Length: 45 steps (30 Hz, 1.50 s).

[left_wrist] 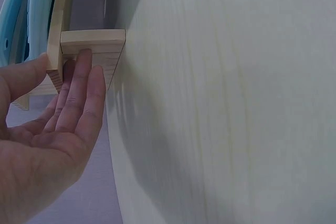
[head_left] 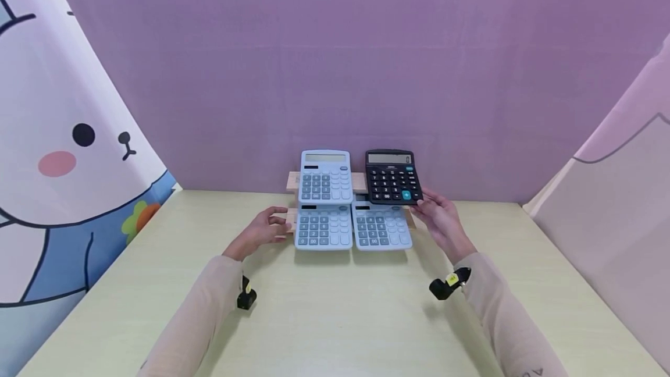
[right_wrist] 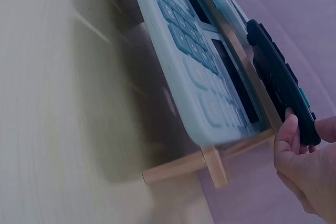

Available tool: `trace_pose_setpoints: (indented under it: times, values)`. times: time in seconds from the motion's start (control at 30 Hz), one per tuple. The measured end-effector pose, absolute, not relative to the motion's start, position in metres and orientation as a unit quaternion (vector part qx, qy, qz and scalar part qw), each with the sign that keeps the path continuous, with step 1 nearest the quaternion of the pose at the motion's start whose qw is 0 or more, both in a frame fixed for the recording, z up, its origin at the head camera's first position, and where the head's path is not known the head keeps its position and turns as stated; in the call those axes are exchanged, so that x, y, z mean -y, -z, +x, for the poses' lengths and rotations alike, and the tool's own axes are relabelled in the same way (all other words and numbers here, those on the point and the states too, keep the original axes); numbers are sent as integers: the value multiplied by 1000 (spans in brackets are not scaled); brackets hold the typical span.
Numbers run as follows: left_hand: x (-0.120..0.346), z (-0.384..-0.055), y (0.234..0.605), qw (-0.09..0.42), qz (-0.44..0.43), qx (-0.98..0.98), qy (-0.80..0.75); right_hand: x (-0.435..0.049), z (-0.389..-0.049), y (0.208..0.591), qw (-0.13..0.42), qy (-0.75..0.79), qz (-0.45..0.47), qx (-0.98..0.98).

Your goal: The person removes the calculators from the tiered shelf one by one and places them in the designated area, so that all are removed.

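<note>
My right hand [head_left: 442, 223] pinches the lower right corner of a black calculator [head_left: 389, 170], thumb on its front face and fingers behind. That calculator leans at the upper right of a wooden stand [head_left: 359, 181], its display lit with a 0. In the right wrist view its lower edge tilts out from the upper slat. At the stand's left end, my left hand [head_left: 262, 228] holds a slat end [left_wrist: 55, 59], thumb on one side and fingers reaching underneath. Three light blue calculators also rest on the stand: one upper left [head_left: 325, 176], one lower left [head_left: 323, 228], one lower right [head_left: 383, 228].
The stand sits on a pale wood-grain table [head_left: 335, 313], close to a purple backdrop [head_left: 335, 63]. A cartoon-printed cloth [head_left: 68, 150] hangs at the left, and a pale printed cloth [head_left: 617, 208] at the right. Each wrist carries a small black camera [head_left: 246, 295].
</note>
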<state>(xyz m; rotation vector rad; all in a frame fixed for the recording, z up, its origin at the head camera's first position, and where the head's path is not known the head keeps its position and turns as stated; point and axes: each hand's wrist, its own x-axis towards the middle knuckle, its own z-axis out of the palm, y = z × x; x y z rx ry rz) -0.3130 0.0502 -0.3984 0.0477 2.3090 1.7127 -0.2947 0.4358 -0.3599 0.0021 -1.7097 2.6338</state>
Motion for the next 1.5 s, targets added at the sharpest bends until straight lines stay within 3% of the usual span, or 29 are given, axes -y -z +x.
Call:
trace_pose_setpoints:
  times: [1.5]
  values:
    - [-50,-311,397,131,32,-797,-589,-526,-270,370,11,-872,54,487]
